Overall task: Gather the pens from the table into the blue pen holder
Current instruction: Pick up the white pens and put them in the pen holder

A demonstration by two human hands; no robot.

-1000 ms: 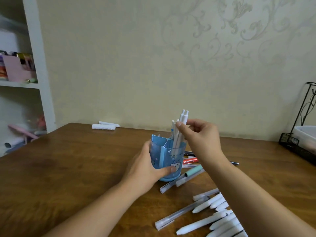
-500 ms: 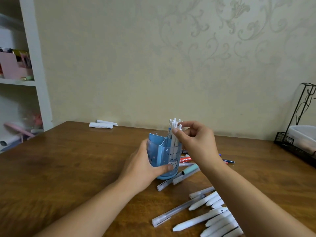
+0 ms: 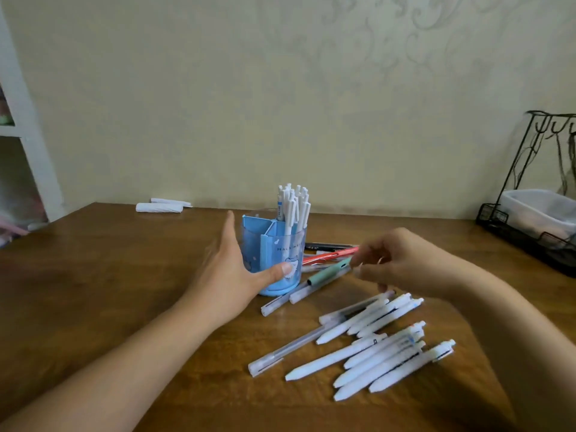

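Note:
The blue pen holder (image 3: pixel 270 244) stands upright mid-table, with several white pens (image 3: pixel 293 207) sticking out of its right compartment. My left hand (image 3: pixel 227 275) is beside its left side, fingers stretched out, thumb resting on its front. My right hand (image 3: pixel 405 263) hovers to the holder's right with loosely curled fingers and nothing in it; its fingertips are near the end of a green pen (image 3: pixel 327 272). A red pen (image 3: pixel 330 255) and a black pen (image 3: pixel 327 245) lie behind that one. Several white pens (image 3: pixel 374 353) and a translucent pen (image 3: pixel 290 347) lie in front on the wooden table (image 3: pixel 109 275).
A black wire rack (image 3: pixel 530 241) holding a white container (image 3: pixel 542 210) stands at the table's right edge. Two white rolled items (image 3: pixel 159 207) lie at the back left by the wall. A white shelf unit (image 3: pixel 28 135) stands off the table's left side.
My right hand let go of the white pens, which now stand in the holder, and moved down to the right over the table. My left hand loosened its grip on the holder.

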